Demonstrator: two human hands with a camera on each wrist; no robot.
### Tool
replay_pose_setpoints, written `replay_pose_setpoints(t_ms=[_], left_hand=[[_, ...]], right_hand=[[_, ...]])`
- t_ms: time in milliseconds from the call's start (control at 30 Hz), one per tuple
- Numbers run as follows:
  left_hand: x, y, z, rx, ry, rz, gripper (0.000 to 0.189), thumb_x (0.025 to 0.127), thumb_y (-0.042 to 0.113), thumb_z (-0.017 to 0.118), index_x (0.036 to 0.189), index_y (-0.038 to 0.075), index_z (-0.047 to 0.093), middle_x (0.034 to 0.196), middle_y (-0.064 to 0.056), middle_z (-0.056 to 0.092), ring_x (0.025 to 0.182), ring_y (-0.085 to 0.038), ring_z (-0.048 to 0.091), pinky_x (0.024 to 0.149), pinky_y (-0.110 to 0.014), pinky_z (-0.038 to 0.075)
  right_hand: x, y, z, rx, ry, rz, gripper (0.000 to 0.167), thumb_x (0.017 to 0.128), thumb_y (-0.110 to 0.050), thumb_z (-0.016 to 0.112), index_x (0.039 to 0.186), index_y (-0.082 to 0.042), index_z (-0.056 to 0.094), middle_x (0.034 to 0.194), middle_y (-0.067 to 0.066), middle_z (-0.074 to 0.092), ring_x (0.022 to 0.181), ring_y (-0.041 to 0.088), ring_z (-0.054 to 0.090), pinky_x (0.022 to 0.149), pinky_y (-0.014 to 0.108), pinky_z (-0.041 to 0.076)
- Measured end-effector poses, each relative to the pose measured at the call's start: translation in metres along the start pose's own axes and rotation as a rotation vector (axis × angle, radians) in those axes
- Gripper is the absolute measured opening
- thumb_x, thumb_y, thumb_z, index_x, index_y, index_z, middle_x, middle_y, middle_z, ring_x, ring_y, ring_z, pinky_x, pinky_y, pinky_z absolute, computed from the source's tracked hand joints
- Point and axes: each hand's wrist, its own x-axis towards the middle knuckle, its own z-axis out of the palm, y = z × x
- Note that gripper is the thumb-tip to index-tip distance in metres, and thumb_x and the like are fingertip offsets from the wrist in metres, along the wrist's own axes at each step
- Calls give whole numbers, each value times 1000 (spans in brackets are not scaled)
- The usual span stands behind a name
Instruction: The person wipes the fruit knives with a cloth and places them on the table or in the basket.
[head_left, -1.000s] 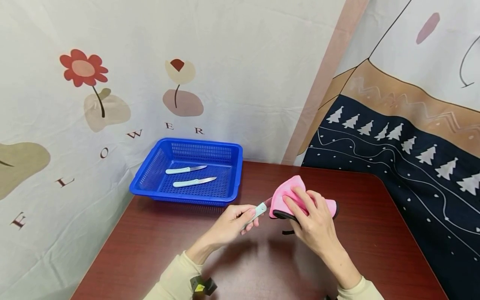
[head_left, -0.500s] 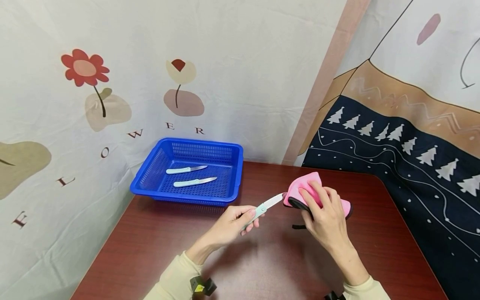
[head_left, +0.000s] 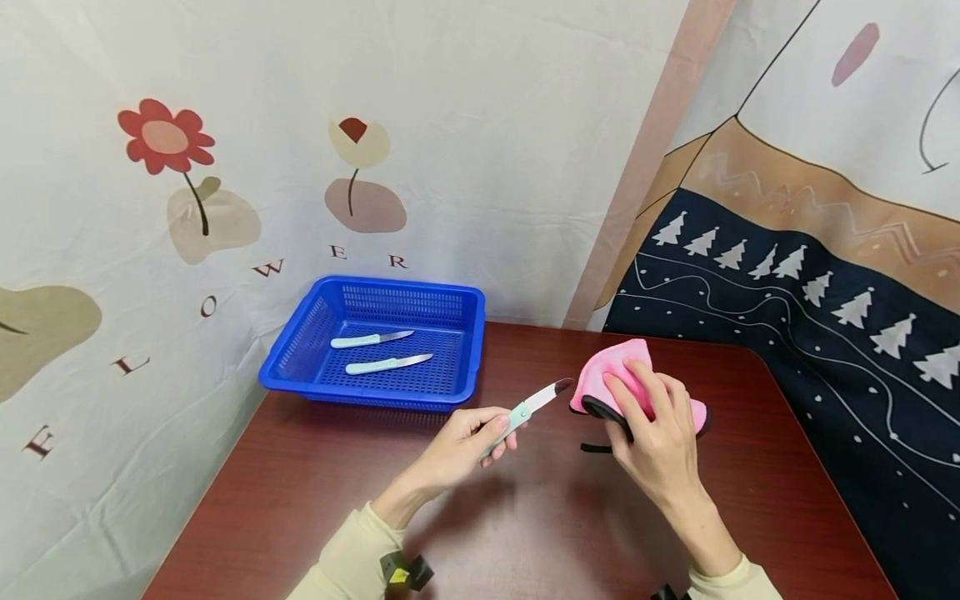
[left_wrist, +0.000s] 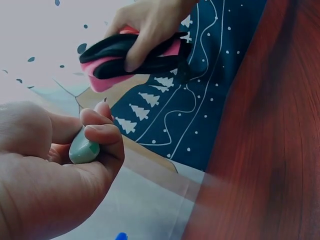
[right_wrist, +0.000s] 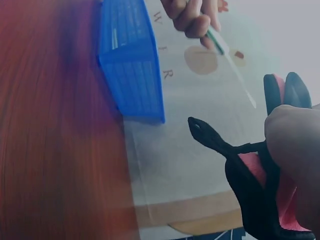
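In the head view my left hand (head_left: 459, 443) grips the mint-green handle of a small paring knife (head_left: 538, 401). Its bare blade points up and to the right, the end looking dark. My right hand (head_left: 658, 442) holds a folded pink cloth (head_left: 613, 371) with black edging and a hanging black loop (head_left: 596, 448). A small gap separates the blade tip from the cloth. Fingers wrap the handle butt (left_wrist: 84, 149) in the left wrist view. From the right wrist, the cloth (right_wrist: 252, 167) shows pinched in a fold, partly covered by the hand.
A blue perforated basket (head_left: 296, 385) stands at the back left of the dark red-brown table (head_left: 495, 533). Inside it lie two more paring knives, a rear one (head_left: 358, 341) and a front one (head_left: 375, 365). Printed fabric (head_left: 510, 150) hangs behind the table.
My right hand has moved right with the cloth, off the blade, which was covered by it a second ago. My left hand and the knife have stayed nearly still.
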Motion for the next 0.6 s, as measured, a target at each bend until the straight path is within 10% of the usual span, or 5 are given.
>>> replay_pose_setpoints(t_ms=[367, 600], left_hand=[[1, -1, 1, 27, 11, 15, 37, 121, 15, 48, 106, -8, 73, 83, -26, 61, 66, -4, 52, 62, -17, 44], [0, 0, 2, 26, -12, 26, 37, 122, 14, 46, 104, -9, 70, 80, -18, 58, 66, -5, 50, 62, -17, 42]], right_hand=[[9, -26, 7, 81, -16, -213, 34, 108, -27, 61, 126, -7, 82, 134, 27, 76, 105, 46, 63, 91, 52, 50], [4, -38, 12, 133, -106, -276, 36, 109, -27, 58, 132, -10, 80, 139, 24, 75, 110, 45, 63, 96, 51, 52]])
